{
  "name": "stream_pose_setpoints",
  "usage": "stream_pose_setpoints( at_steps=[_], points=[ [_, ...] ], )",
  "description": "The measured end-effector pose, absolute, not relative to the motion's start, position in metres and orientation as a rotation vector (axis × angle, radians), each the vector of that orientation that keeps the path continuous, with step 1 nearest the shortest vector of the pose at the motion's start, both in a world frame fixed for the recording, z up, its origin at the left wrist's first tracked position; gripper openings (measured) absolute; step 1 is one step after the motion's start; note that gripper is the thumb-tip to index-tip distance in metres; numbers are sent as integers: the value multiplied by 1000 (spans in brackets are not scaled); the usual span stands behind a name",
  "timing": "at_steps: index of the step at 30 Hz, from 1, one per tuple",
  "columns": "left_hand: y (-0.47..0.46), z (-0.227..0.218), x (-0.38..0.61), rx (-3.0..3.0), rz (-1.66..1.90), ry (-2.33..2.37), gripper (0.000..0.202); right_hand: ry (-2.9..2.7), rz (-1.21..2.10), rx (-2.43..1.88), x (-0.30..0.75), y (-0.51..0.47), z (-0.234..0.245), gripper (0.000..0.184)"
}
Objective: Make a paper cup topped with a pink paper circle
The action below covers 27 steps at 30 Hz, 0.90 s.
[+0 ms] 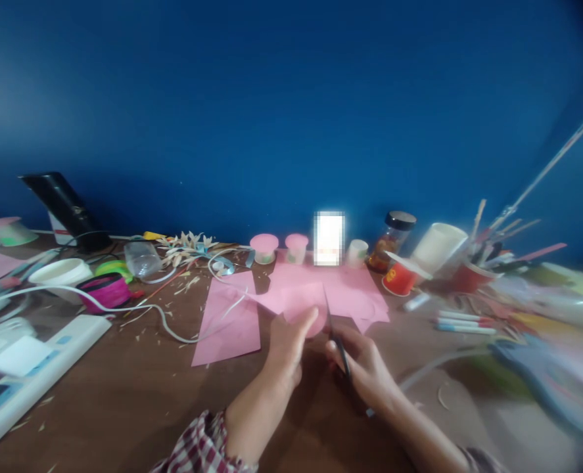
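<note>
Pinching, in the head view, the left hand [287, 348] presses its thumb on a loose piece of thin pink paper [296, 301], its other fingers mostly hidden; the piece sits at twelve o'clock from that hand. Behind it, a larger flat pink paper sheet [353, 289] lies on the brown wooden bench [138, 407]. The right hand [367, 368], about four o'clock from the held piece, curls its fingers round dark-handled scissors [341, 351], blades pointing near twelve along the paper's right edge; blur hides whether they are parted.

The blades stand close to the left thumb, about two o'clock from its tip, so a slip could nick skin. Gripped at one end, such thin paper may buckle or tear if the scissors twist. A low blade might also catch the larger sheet. Toward ten o'clock from the left hand, a thin white cable [163, 322] crosses a pink paper rectangle [229, 322] and ends near the held piece's tip; sideways sweeping could snag it.
</note>
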<state>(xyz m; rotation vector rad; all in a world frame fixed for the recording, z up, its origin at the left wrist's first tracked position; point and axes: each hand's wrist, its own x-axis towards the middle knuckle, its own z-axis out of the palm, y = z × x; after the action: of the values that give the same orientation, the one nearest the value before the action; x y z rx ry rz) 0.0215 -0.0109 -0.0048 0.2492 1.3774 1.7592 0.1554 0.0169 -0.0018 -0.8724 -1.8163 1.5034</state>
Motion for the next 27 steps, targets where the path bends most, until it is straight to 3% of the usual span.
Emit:
stream_pose_setpoints(
  at_steps=[27],
  points=[
    [-11, -1, 21, 226, 1734, 1404, 48, -1865, 1423, -908, 157, 20, 2, 57]
  ],
)
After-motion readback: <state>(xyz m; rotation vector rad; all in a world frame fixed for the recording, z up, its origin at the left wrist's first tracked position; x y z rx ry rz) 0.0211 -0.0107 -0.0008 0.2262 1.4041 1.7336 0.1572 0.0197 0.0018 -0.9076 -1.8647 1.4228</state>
